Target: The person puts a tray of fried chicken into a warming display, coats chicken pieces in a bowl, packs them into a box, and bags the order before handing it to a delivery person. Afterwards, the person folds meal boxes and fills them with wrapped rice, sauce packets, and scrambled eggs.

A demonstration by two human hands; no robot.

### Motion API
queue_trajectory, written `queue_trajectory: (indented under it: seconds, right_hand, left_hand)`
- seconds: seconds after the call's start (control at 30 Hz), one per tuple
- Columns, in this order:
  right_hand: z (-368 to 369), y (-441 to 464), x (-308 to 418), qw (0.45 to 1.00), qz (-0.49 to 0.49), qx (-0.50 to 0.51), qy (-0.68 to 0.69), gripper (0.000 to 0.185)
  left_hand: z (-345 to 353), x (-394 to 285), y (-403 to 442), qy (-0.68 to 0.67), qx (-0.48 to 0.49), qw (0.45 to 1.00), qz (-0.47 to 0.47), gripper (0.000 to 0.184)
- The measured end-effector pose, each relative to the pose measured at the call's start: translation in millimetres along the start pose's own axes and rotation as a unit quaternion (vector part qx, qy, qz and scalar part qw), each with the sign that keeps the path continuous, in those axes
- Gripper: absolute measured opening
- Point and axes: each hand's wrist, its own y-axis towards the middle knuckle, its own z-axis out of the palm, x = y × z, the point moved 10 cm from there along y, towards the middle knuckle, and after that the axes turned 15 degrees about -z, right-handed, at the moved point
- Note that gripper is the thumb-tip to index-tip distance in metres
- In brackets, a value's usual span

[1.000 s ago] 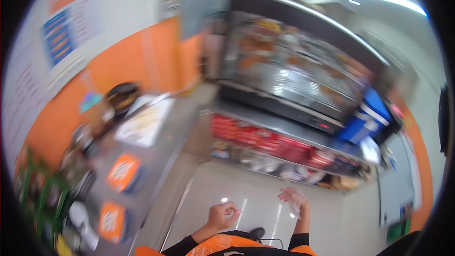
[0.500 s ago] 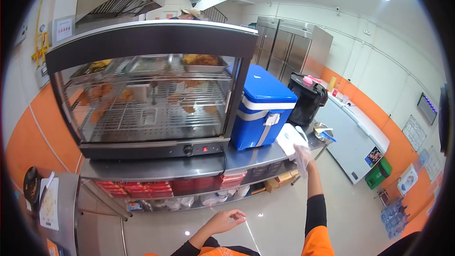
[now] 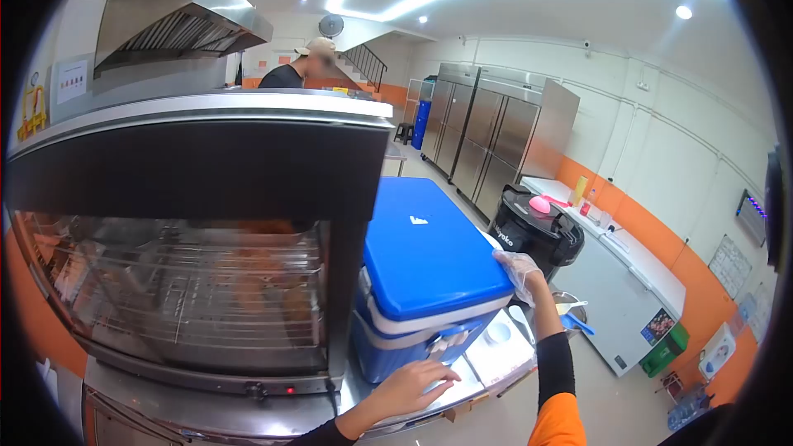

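1. Here's your left hand (image 3: 410, 388), bare, low before the cooler's front; fingers loosely bent, nothing visible in them. Contact with the cooler? Can't tell.
2. Over to your right hand (image 3: 514, 264), in a clear glove (image 3: 529, 287), fingertips right at the lid's right edge. Clamped on it or merely alongside: the view doesn't settle that.
3. And there's the cooler (image 3: 377, 350), upright on the counter between warmer and right hand, its blue lid (image 3: 438, 248) down. It looks stiff and bulky, probably heavy if filled; the lid alone should be light. That smooth top may slip under a thin glove, so the rim looks the better hold, with the front latch (image 3: 450, 339) for your left.
4. Underneath, the counter (image 3: 165, 394) is shiny steel, likely slick. The warmer (image 3: 186, 161) crowds the cooler's left; a small white cup (image 3: 498, 332) sits by its right front.
5. Just past your glove: a metal bowl (image 3: 580, 310), then the black pot (image 3: 516, 219), pink scoop (image 3: 539, 204) on top.
6. Farther out, a chest freezer (image 3: 599, 301), tall steel fridges (image 3: 505, 120), and a capped person (image 3: 282, 78) beyond the warmer.
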Motion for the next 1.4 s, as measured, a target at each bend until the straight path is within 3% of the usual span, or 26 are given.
queue_trajectory:
  seconds: [0.1, 0.13, 0.2, 0.27, 0.3, 0.37, 0.43, 0.47, 0.5, 0.57, 0.6, 0.63, 0.7, 0.73, 0.8, 0.83, 0.87, 0.9, 0.97, 1.1, 1.13, 1.4]
  right_hand:
    - [13.4, -10.4, 24.7, 0.997, 0.055, 0.036, 0.029, 0.042]
    - [12.5, -4.4, 6.0, 0.990, 0.114, 0.036, 0.068, 0.049]
    - [-4.6, 26.2, -16.7, 0.991, 0.078, 0.075, -0.074, 0.056]
    - [-8.9, 30.8, 17.5, 0.943, -0.006, 0.121, -0.309, 0.064]
    - [4.2, 21.5, 37.0, 0.978, -0.004, 0.134, -0.159, 0.058]
    - [19.3, 10.2, 73.6, 0.977, 0.011, 0.151, 0.147, 0.047]
    - [-16.6, 36.3, 117.7, 0.990, -0.069, 0.096, -0.074, 0.049]
    - [-3.5, 41.9, 144.5, 0.979, -0.137, 0.144, 0.045, 0.046]
    - [9.0, 43.7, 171.6, 0.948, -0.201, 0.184, 0.166, 0.044]
    - [45.8, 39.5, 218.4, 0.882, -0.292, 0.276, 0.244, 0.041]
    - [67.9, 36.8, 238.2, 0.835, -0.328, 0.344, 0.278, 0.041]
    - [93.1, 30.7, 252.1, 0.764, -0.357, 0.448, 0.297, 0.040]
    - [154.5, 42.8, 222.1, 0.737, -0.354, 0.546, 0.186, 0.039]
    - [186.8, 41.0, 203.4, 0.692, -0.396, 0.601, 0.050, 0.042]
    - [266.7, 35.2, 133.3, 0.548, -0.442, 0.691, -0.165, 0.045]
    - [306.9, 32.5, 75.8, 0.504, -0.427, 0.712, -0.237, 0.039]
    - [357.5, 27.2, -7.0, 0.398, -0.415, 0.772, -0.271, 0.037]
    - [385.9, 20.8, -73.8, 0.338, -0.361, 0.814, -0.304, 0.038]
    - [397.7, 11.2, -147.1, 0.278, -0.284, 0.855, -0.334, 0.039]
    - [399.9, 10.9, -202.2, 0.258, -0.210, 0.883, -0.330, 0.042]
    - [398.9, 11.4, -205.5, 0.259, -0.201, 0.887, -0.324, 0.043]
    - [381.7, 26.5, -213.5, 0.298, -0.149, 0.893, -0.303, 0.049]
  left_hand:
    - [-17.1, -21.2, 60.1, 0.094, -0.081, 0.990, 0.063, 0.014]
    - [-19.0, -28.0, 75.4, 0.123, -0.108, 0.984, 0.075, 0.014]
    - [-17.6, -27.4, 104.3, 0.156, -0.136, 0.976, 0.064, 0.016]
    - [-15.1, -33.0, 124.6, 0.230, -0.180, 0.955, 0.061, 0.026]
    - [-18.0, -34.4, 134.5, 0.241, -0.194, 0.950, 0.040, 0.029]
    - [-27.6, -41.7, 150.5, 0.264, -0.221, 0.939, -0.006, 0.037]
    - [-48.8, -60.6, 161.6, 0.317, -0.287, 0.904, -0.024, 0.044]
    - [-59.9, -69.2, 164.0, 0.345, -0.315, 0.884, -0.033, 0.047]
    - [-72.1, -79.8, 162.8, 0.379, -0.359, 0.853, -0.026, 0.048]
    - [-92.6, -97.0, 154.0, 0.437, -0.470, 0.767, 0.022, 0.055]
    - [-99.7, -105.5, 143.3, 0.459, -0.535, 0.707, 0.062, 0.061]
    - [-110.6, -112.0, 138.9, 0.505, -0.535, 0.677, 0.027, 0.067]
    - [-130.9, -116.9, 125.2, 0.523, -0.604, 0.598, -0.055, 0.067]
    - [-139.7, -116.6, 112.5, 0.525, -0.637, 0.557, -0.093, 0.069]
    - [-150.7, -117.9, 96.9, 0.545, -0.672, 0.492, -0.094, 0.066]
    - [-154.6, -120.2, 92.9, 0.555, -0.680, 0.468, -0.097, 0.065]
    - [-158.1, -123.2, 90.3, 0.565, -0.689, 0.443, -0.097, 0.063]
    - [-160.9, -124.0, 88.2, 0.563, -0.695, 0.436, -0.100, 0.063]
    - [-165.1, -122.3, 83.2, 0.555, -0.708, 0.425, -0.105, 0.062]
    - [-175.7, -114.2, 59.2, 0.519, -0.717, 0.457, -0.094, 0.051]
    - [-181.9, -110.7, 53.7, 0.481, -0.733, 0.458, -0.144, 0.046]
    - [-184.3, -103.3, 59.1, 0.497, -0.738, 0.436, -0.138, 0.047]
